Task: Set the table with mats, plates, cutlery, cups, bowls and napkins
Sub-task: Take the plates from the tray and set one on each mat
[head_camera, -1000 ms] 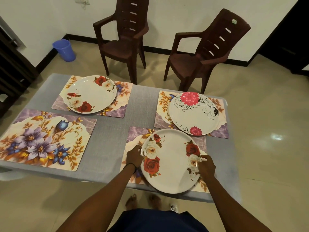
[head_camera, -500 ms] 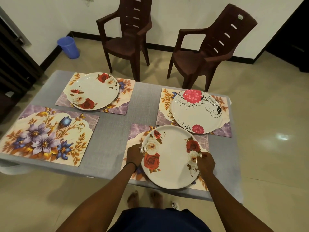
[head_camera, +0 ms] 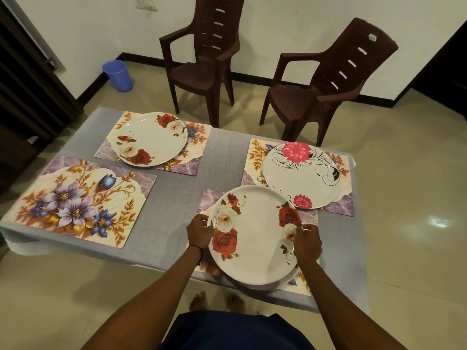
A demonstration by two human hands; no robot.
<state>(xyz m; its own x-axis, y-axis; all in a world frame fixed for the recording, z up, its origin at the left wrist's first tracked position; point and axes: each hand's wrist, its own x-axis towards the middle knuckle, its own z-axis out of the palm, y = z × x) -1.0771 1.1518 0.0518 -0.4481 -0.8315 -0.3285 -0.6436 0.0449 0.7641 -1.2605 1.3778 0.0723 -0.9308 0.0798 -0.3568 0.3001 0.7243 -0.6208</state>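
The rose plate (head_camera: 255, 236) lies over the mat (head_camera: 211, 198) at the near edge of the table (head_camera: 177, 198), toward its right corner. The left hand (head_camera: 199, 233) pinches its left rim and the right hand (head_camera: 307, 242) its right rim, fingers curled on it. I cannot tell if it is fully down. It looks stiff, glossy and fairly light, perhaps breakable, so opposite rims give the surest hold, kept level. The mat looks slick and may slide on the grey cloth. A second plate (head_camera: 151, 138) sits far left, a pink-flower plate (head_camera: 300, 175) far right, and the near-left mat (head_camera: 80, 200) is bare. 2 brown chairs (head_camera: 202, 72) and a blue bucket (head_camera: 117, 75) stand on the shiny floor (head_camera: 409, 173).
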